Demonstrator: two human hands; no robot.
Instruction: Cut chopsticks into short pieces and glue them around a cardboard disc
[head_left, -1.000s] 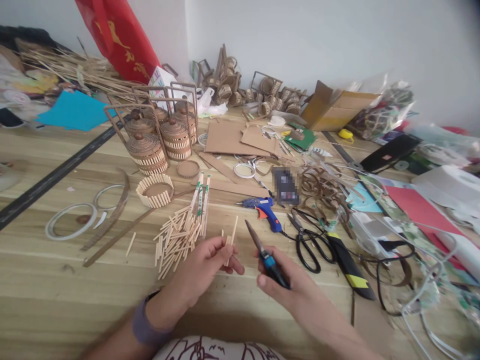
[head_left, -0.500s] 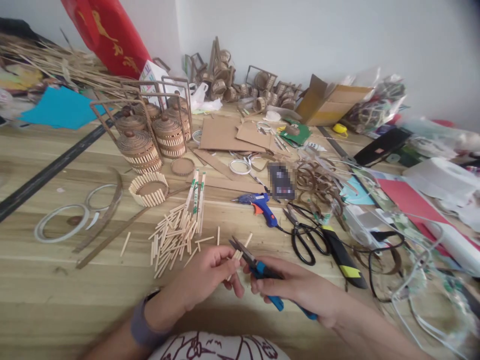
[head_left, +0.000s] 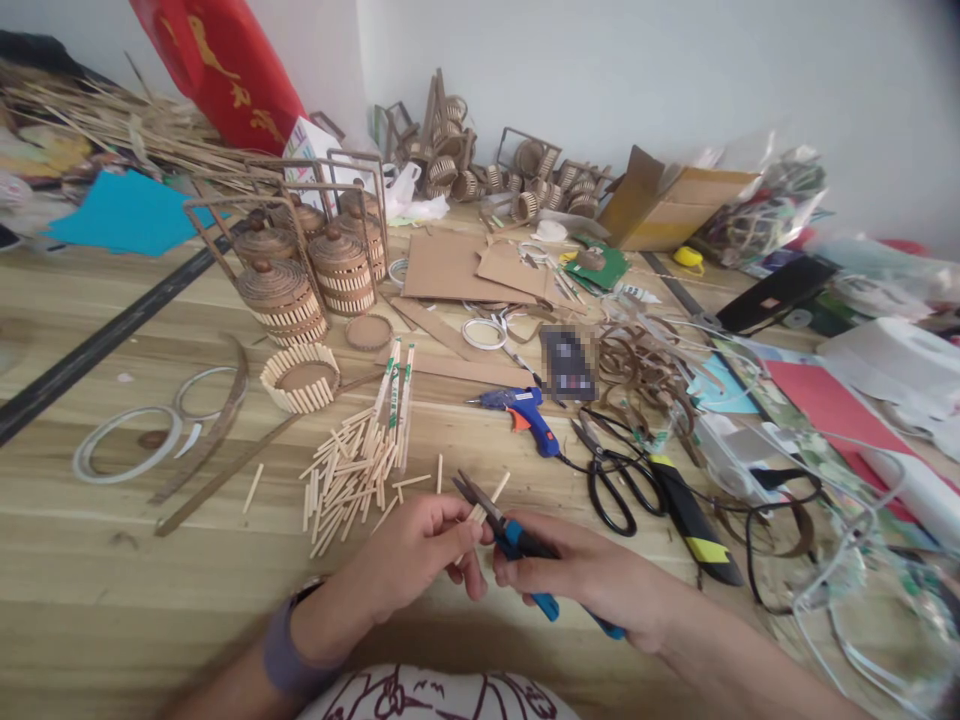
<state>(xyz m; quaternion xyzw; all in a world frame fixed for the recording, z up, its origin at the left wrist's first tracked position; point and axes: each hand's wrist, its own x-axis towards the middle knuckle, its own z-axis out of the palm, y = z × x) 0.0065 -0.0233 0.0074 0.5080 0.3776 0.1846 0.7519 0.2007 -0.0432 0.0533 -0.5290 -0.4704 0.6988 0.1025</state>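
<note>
Left hand (head_left: 416, 545): fingers pinched shut on a thin stick (head_left: 497, 486). There may be more than one in the grip, but the pictures do not settle it.
Right hand (head_left: 577, 575): clenched round the blue handles of the cutters (head_left: 517, 540).
Cutters: the blades point away from the right hand, up and to the left, and cross the stick just past the left fingertips. They look slightly parted. Whether they are biting the wood cannot be told.
Stick: it lies between the two hands, with its far end showing beyond the blades on the side away from the person.
Work done, as judged: a pile (head_left: 349, 480) of short cut sticks lies just ahead of the left hand, with a few strays beside it. Farther ahead stands a low ring (head_left: 300, 378) walled with such sticks, and beyond that are lidded baskets (head_left: 281, 300) that look finished.
Work left, as judged: the held stick is not yet cut through. Long sticks (head_left: 396, 385) in green-printed wrappers lie uncut at the far edge of the pile. The ring has no lid or frame.
Near the right hand: a blue glue gun (head_left: 525, 412) lies ahead. Black scissors (head_left: 611, 480) are ahead and to its right, with a black and yellow knife (head_left: 694, 510) just beyond them.
Surface: a wooden table (head_left: 112, 600), with both hands held just above its near edge.
</note>
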